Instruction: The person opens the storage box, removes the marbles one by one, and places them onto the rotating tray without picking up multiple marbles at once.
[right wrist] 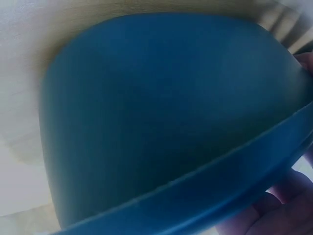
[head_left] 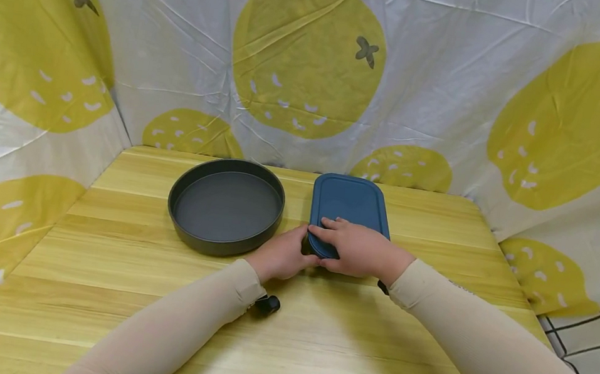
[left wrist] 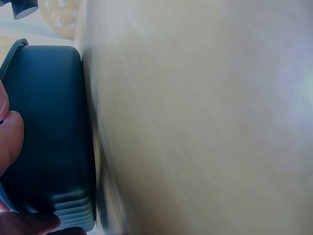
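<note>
A blue rectangular food container point(left wrist: 51, 112) stands on the table with its flat blue lid point(head_left: 348, 198) on top. At its near left corner my left hand point(head_left: 284, 256) holds the container's side, fingers bent around the corner. My right hand point(head_left: 359, 249) lies over the near end of the lid, fingers on top and thumb at the near edge, pinching the lid's corner. The two hands meet there. In the right wrist view the lid's rim point(right wrist: 220, 178) runs along the container's wall; whether it is loose there I cannot tell.
A round dark grey pan point(head_left: 226, 206) sits left of the container, close to my left forearm. The wooden table point(head_left: 279, 342) reaches back to a white curtain point(head_left: 437, 53) with yellow fruit prints. A black wire grid point(head_left: 598, 340) stands beyond the right edge.
</note>
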A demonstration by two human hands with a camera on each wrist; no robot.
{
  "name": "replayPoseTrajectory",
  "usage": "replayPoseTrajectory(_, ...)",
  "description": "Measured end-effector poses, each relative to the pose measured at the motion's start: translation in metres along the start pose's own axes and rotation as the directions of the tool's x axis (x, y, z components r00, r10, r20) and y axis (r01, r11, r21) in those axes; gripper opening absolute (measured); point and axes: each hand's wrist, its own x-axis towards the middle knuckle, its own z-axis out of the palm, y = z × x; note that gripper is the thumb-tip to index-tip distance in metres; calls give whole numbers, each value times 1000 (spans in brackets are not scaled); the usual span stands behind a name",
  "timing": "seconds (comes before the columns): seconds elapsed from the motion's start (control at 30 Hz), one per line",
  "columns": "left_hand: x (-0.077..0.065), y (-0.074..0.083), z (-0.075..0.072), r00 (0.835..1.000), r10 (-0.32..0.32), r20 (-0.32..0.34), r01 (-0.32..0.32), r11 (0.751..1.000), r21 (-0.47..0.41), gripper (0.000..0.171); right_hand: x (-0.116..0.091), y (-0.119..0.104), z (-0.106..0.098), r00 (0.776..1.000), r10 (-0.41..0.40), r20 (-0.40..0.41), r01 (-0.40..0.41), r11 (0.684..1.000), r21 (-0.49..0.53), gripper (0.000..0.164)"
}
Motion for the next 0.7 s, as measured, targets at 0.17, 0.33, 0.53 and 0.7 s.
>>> replayPoseTrajectory(0.17,0,0,0,1000,-8,2,8,1000,4,90,0,-1,-1,1000,7,4,-7,1000,9,72)
replayPoseTrajectory(0.33,0,0,0,1000,-4,0,4,1000,-1,87,-1,-2,-2,1000,1,0,-1,1000,8,72)
replayPoseTrajectory(0.53,0,0,0,1000,-1,-1,1,1000,-3,85,-2,-1,-3,1000,-3,-1,3,1000,19,72)
replayPoseTrajectory(0.7,0,-1,1,1000,2,-1,-2,1000,-22,84,-1,-1,-3,1000,3,5,-3,1000,23,72)
